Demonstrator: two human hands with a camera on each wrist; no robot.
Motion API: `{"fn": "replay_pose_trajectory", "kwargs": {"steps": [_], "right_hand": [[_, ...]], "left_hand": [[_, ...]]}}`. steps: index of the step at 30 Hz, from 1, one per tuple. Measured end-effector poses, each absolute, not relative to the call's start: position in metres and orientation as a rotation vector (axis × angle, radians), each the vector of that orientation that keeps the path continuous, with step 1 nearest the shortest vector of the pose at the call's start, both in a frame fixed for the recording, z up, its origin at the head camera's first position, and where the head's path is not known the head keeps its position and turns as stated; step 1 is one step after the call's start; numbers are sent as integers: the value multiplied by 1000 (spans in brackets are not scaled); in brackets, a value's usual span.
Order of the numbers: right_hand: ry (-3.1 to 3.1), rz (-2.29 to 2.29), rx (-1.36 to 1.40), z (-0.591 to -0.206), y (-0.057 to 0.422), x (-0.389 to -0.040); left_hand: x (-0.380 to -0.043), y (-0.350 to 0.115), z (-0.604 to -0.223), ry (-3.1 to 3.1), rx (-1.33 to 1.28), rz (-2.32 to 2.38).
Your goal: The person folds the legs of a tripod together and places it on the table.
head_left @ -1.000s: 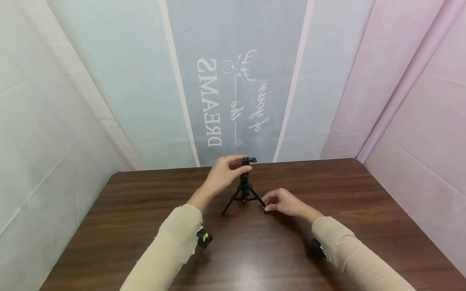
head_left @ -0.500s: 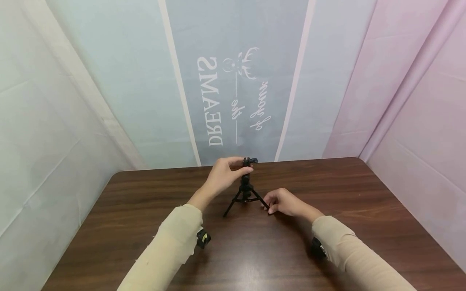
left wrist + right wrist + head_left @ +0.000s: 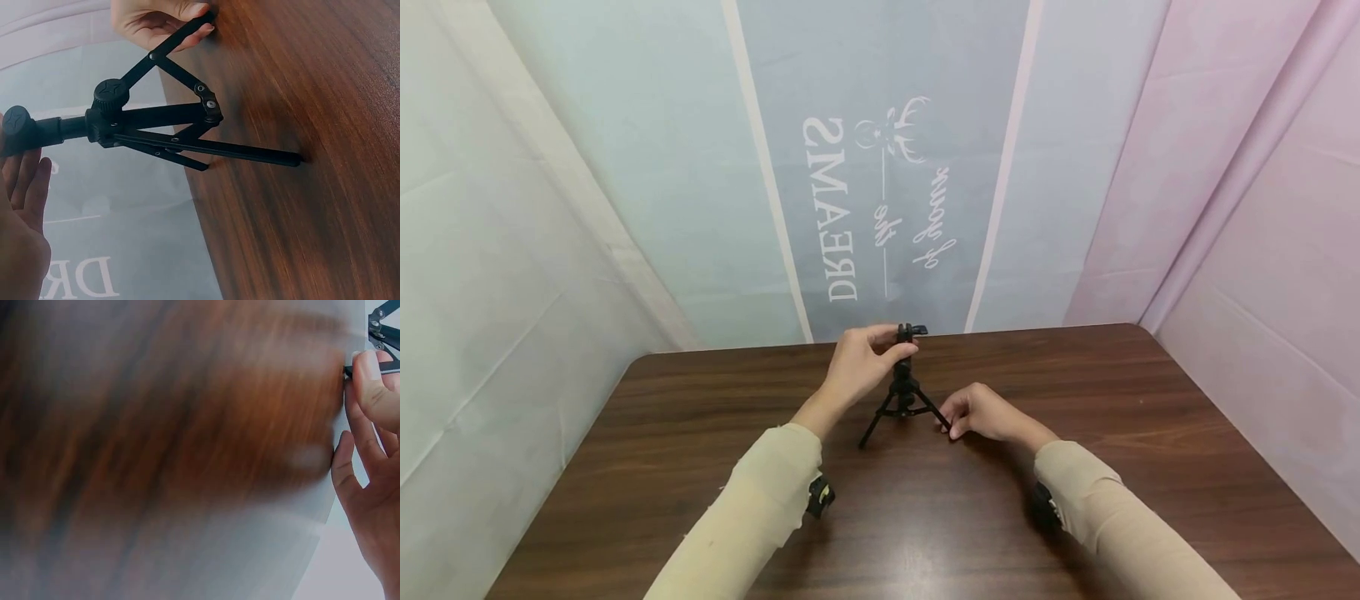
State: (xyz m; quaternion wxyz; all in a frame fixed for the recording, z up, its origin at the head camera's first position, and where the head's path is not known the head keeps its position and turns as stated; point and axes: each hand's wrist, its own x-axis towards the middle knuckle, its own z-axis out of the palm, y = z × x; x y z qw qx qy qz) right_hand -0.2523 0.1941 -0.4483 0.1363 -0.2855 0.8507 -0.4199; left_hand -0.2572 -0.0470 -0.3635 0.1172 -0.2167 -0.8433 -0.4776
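Observation:
A small black tripod (image 3: 904,385) stands upright with its legs spread on the brown table. My left hand (image 3: 862,360) grips its top, thumb in front and fingers behind. With thumb and fingers my right hand (image 3: 981,414) pinches the lower end of the right leg. In the left wrist view the tripod (image 3: 156,119) shows its knurled knobs, hinged braces and legs, with the right hand (image 3: 165,25) at one leg's tip. The right wrist view catches the right hand (image 3: 375,419) holding the leg end close to the tabletop.
The dark wood-grain table (image 3: 910,517) reaches back to a hanging cloth (image 3: 887,200) with mirrored white lettering. Pale cloth walls (image 3: 1262,275) stand at both sides. Black wrist cameras (image 3: 820,497) sit under the sleeves.
The tripod's right leg has swung slightly outward, and the right hand's thumb has shifted onto its lower end. The left hand keeps its grip on the top, nearly in place.

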Motion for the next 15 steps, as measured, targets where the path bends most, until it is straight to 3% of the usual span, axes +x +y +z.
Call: {"fn": "replay_pose_trajectory", "kwargs": {"steps": [15], "right_hand": [[2503, -1249, -747, -449, 191, -252]], "left_hand": [[-256, -47, -365, -2439, -598, -1443]]}}
